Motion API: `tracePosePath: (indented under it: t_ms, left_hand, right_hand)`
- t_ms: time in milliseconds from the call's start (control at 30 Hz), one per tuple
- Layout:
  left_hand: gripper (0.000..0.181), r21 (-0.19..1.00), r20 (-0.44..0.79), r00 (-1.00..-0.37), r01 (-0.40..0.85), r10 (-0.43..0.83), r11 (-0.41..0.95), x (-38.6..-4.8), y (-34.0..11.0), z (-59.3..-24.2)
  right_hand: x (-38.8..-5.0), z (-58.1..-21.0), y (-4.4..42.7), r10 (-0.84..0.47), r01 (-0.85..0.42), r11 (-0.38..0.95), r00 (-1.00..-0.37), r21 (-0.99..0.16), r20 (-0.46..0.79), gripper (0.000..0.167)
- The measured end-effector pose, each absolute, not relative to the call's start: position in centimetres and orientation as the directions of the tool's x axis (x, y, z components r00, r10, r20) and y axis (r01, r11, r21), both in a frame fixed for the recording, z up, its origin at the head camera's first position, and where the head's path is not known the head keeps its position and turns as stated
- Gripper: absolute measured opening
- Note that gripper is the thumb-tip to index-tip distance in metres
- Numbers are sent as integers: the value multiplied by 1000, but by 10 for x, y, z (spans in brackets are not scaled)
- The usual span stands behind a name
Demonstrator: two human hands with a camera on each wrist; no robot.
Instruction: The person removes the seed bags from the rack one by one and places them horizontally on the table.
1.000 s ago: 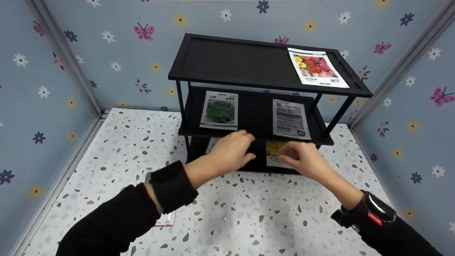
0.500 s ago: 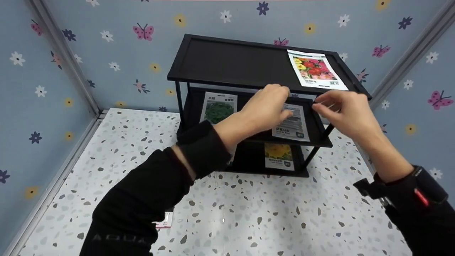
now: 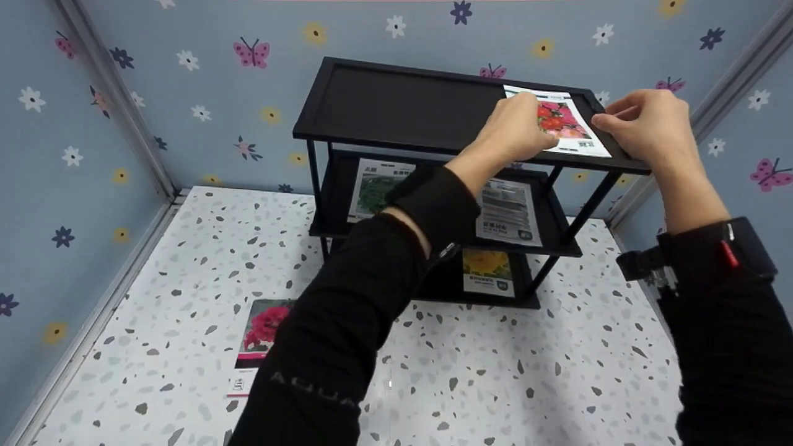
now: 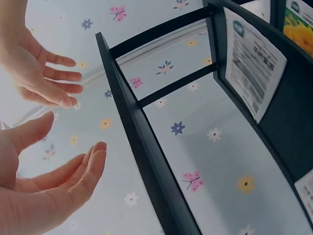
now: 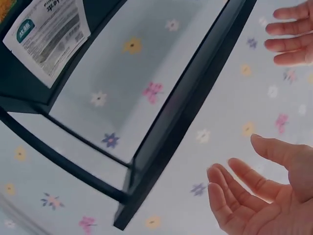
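Note:
A packet with red and pink flowers (image 3: 562, 121) lies on the top tier of a black three-tier rack (image 3: 403, 102), at its right end. My left hand (image 3: 514, 127) is over the packet's left side and hides its yellow flowers; contact is unclear. Just off its right edge is my right hand (image 3: 653, 127), fingers loosely bent. In the left wrist view, the near left hand (image 4: 58, 183) and far right hand (image 4: 44, 71) hold nothing. The right wrist view likewise shows the right hand (image 5: 259, 196) and left hand (image 5: 293, 36) with nothing between their fingers.
On the middle tier lie a green-leaf packet (image 3: 372, 192), partly behind my left sleeve, and a grey-printed packet (image 3: 509, 214). A yellow-flower packet (image 3: 487, 272) lies on the bottom tier. A pink-flower packet (image 3: 257, 334) is on the speckled surface (image 3: 186, 279), front left.
Both hands have risen from in front of the lower tiers to the top tier, moving rightward, to either side of the red-flower packet. The pink-flower packet has come into fuller view.

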State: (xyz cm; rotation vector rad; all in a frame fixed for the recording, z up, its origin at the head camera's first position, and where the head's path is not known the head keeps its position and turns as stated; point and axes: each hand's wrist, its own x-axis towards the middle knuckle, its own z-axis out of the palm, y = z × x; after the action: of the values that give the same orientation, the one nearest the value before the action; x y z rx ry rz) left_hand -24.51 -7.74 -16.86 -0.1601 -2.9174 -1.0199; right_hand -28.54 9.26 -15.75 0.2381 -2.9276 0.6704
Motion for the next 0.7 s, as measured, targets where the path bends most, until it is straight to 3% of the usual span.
tracePosePath:
  t_ms: [300, 700]
  left_hand:
    - [33, 735, 17, -997, -41, -79, 677, -268, -58, -181]
    - [29, 852, -52, -987, -123, -152, 508, -275, -47, -179]
  right_hand:
    - [-308, -164, 95, -58, -54, 911, -998, -408, 2, 67]
    - [-314, -168, 92, -39, -12, 920, -997, -391, -61, 71]
